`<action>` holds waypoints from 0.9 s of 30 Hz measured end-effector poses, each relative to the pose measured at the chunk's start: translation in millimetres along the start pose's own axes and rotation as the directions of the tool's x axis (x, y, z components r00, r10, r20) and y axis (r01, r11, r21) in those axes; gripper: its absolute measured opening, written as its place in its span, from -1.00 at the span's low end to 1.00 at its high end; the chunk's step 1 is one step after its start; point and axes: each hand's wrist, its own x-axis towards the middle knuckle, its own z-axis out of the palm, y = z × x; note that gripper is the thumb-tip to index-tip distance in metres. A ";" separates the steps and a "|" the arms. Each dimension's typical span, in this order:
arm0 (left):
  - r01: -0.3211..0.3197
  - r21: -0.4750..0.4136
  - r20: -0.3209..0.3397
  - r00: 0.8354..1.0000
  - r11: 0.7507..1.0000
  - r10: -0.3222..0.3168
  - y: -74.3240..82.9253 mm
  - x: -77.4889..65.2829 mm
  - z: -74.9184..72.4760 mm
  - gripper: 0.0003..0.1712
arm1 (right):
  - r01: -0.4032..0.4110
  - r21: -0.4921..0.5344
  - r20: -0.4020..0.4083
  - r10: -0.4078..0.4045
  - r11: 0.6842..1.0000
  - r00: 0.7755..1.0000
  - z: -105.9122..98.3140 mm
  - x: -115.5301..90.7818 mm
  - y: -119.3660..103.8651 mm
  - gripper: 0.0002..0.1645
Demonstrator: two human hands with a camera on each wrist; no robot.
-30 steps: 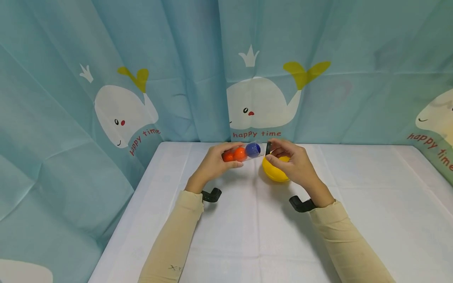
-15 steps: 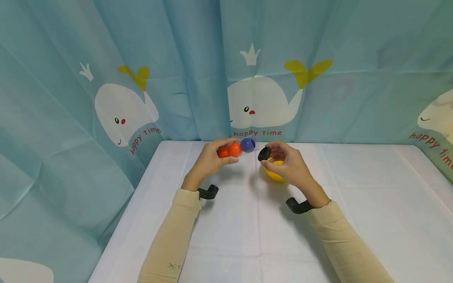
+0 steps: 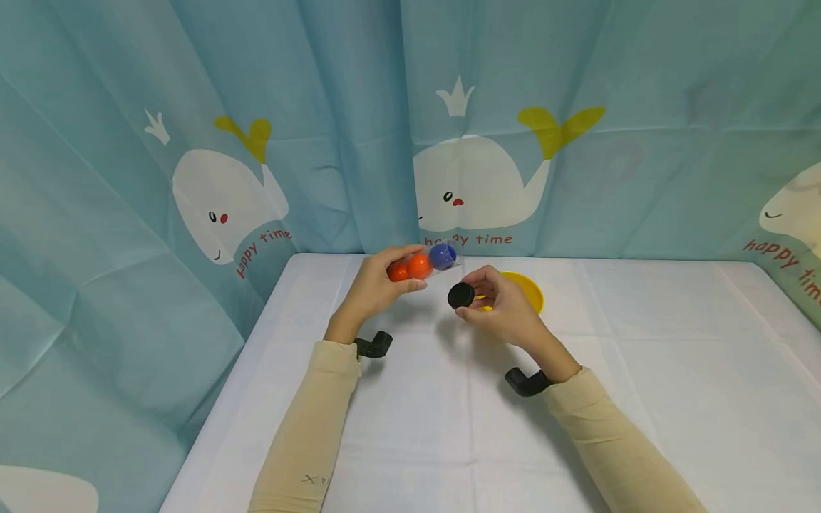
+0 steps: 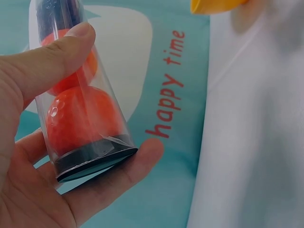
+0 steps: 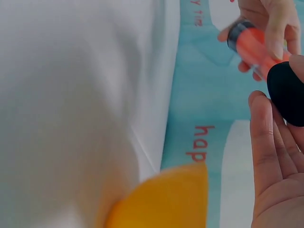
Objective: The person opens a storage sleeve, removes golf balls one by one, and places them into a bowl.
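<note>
My left hand (image 3: pixel 370 288) grips a clear plastic tube (image 4: pixel 85 118) above the table, tilted with its uncapped end up and to the right. Inside sit two orange dimpled golf balls (image 3: pixel 420 266), with a dark blue, hollow-looking piece (image 3: pixel 442 256) nearest that end. A black cap closes the tube's other end, as the left wrist view shows. My right hand (image 3: pixel 503 305) pinches a round black cap (image 3: pixel 460 295) between thumb and fingers, below and right of the tube, apart from it. Behind this hand stands a yellow bowl (image 3: pixel 527 288), partly hidden by the fingers.
A white cloth (image 3: pixel 410 427) covers the table. Close behind its far edge hangs a light blue curtain (image 3: pixel 359 178) printed with whales. Black brackets (image 3: pixel 374 345) stick out from both wrists.
The black cap has come away from the tube's end and moved left and down in my right hand, turning its face to view. The tube has shifted slightly left, and more of the bowl shows.
</note>
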 end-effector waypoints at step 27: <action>-0.018 0.017 -0.013 1.000 1.000 0.018 -4.4 2.1 -2.4 -0.32 | -0.246 0.057 0.103 0.239 0.968 0.965 37.7 -3.6 12.8 -0.38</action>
